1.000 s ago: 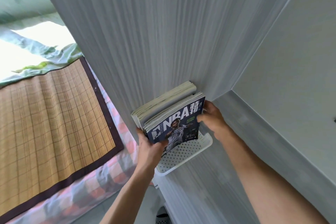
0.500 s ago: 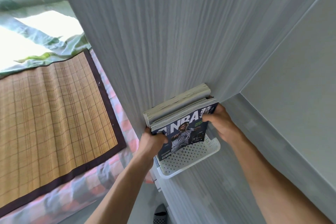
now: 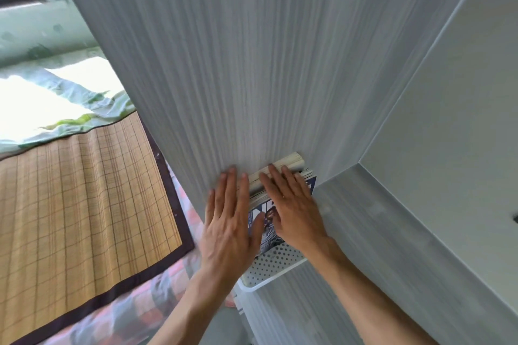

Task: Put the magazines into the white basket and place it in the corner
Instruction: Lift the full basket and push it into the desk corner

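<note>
A stack of magazines [image 3: 291, 162] stands upright in the white perforated basket [image 3: 273, 263], which sits on the grey wood-grain surface [image 3: 378, 260] against the tall grey panel [image 3: 238, 64], close to the corner. The front magazine has a dark blue cover [image 3: 267, 228]. My left hand [image 3: 229, 224] is spread flat in front of the stack's left side, fingers apart, holding nothing. My right hand [image 3: 294, 210] lies flat over the front cover, fingers straight and reaching the magazines' tops. The hands hide most of the cover.
A pale wall [image 3: 448, 120] meets the panel at the right and forms the corner. To the left and below lies a bed with a woven bamboo mat [image 3: 84, 199], a checked sheet [image 3: 145, 311] and a green quilt [image 3: 56, 98].
Both hands have let go of the magazines' side edges and now lie open and flat over the front of the stack. The view has moved closer to the basket.
</note>
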